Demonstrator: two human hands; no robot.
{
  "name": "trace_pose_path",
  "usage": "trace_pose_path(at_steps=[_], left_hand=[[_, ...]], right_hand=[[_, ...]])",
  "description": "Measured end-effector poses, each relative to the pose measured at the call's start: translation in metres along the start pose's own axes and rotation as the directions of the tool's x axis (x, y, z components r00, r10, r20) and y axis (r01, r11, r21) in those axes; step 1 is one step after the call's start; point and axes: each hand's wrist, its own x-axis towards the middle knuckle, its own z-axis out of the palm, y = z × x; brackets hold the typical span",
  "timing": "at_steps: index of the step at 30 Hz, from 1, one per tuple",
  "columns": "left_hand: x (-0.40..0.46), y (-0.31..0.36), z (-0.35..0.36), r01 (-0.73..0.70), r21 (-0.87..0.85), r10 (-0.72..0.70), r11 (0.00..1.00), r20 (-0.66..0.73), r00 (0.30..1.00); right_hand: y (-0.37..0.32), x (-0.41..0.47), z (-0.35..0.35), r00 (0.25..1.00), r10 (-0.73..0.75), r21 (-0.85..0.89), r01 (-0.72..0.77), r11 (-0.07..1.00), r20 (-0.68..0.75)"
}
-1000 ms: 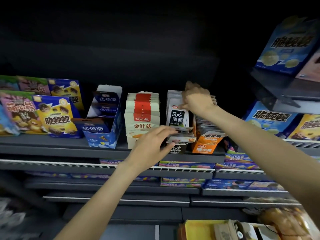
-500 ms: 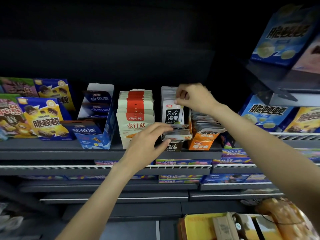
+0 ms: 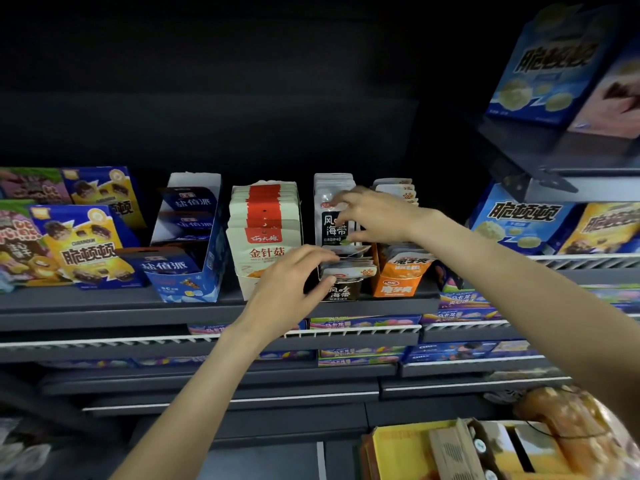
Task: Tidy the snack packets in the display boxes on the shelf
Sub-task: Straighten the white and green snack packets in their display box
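The shelf (image 3: pixel 114 306) looks like matt dark metal. On it, the cardboard display box (image 3: pixel 341 292) holds glossy plastic packets (image 3: pixel 334 220); the blue box (image 3: pixel 194 282) left of it is printed card.

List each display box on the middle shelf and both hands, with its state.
Blue box: sparse, packets tilted.
Cream mushroom box: full, packets upright.
Black kelp box: front packets toppled flat, rear ones upright.
Orange box: packets leaning.
Left hand: grips the toppled packets.
Right hand: pinches an upright kelp packet.
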Motion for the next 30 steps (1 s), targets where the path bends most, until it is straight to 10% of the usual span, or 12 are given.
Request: trace_pose_path(at_steps=[5, 14, 23, 30], left_hand=[[0.004, -0.002, 0.001, -0.021, 0.052, 0.022, 0.998, -0.003, 1.0], [0.008, -0.007, 0.001, -0.007, 0.003, 0.007, 1.0, 0.046, 0.999], [0.028, 0.005, -0.002, 0.017, 0.182, -0.058, 0.983, 0.218, 0.974], [0.03, -0.003, -0.008, -0.01, 0.059, 0.009, 0.998, 0.031, 0.999]], right_hand=[[-0.002, 0.02, 0.0, 0.998, -0.018, -0.267, 0.002, 0.964, -0.056], [0.013, 0.006, -0.015, 0.993, -0.036, 0.414, -0.014, 0.91, 0.113], [0.002, 0.006, -0.009, 0.995, -0.088, 0.108, 0.092, 0.99, -0.041], [0.011, 0.013, -0.002, 0.965, 0.13, 0.111, -0.107, 0.988, -0.227]])
